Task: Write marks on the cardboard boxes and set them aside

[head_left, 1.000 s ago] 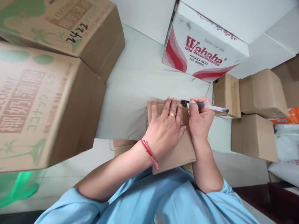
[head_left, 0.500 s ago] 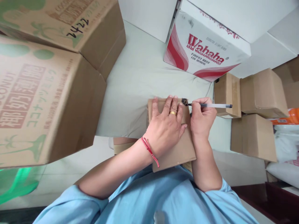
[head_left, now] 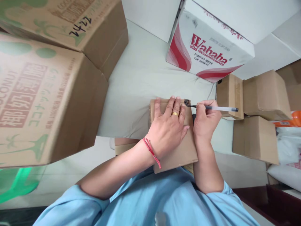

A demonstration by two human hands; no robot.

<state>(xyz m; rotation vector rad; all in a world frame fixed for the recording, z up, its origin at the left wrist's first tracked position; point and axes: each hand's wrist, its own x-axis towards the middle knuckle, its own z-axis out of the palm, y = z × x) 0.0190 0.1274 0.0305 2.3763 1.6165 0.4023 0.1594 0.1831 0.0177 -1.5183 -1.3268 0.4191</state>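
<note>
My left hand [head_left: 168, 125] lies flat with spread fingers on a brown cardboard box [head_left: 175, 157], near the table's front edge. A gold ring and a red string bracelet are on that hand and wrist. In my right hand [head_left: 207, 121] a pen [head_left: 222, 108] with a pale, see-through barrel is pinched. Its tip points left at a dark inked patch [head_left: 187, 103] on the box's far right corner. A small dark object [head_left: 194, 116] shows partly between the box and my right hand; I cannot make out what it is.
Large coconut-printed cartons [head_left: 77, 106] stand on the left. A white and red Wahaha water carton [head_left: 209, 47] is at the back right. Several small brown boxes [head_left: 265, 94] are stacked on the right. A pale green cloth [head_left: 136, 69] covers the table. Something green [head_left: 20, 185] is at lower left.
The pen has tilted slightly and its back end has shifted a little right, along with my right hand. My left hand stays on the box. The whole view has drifted slightly.
</note>
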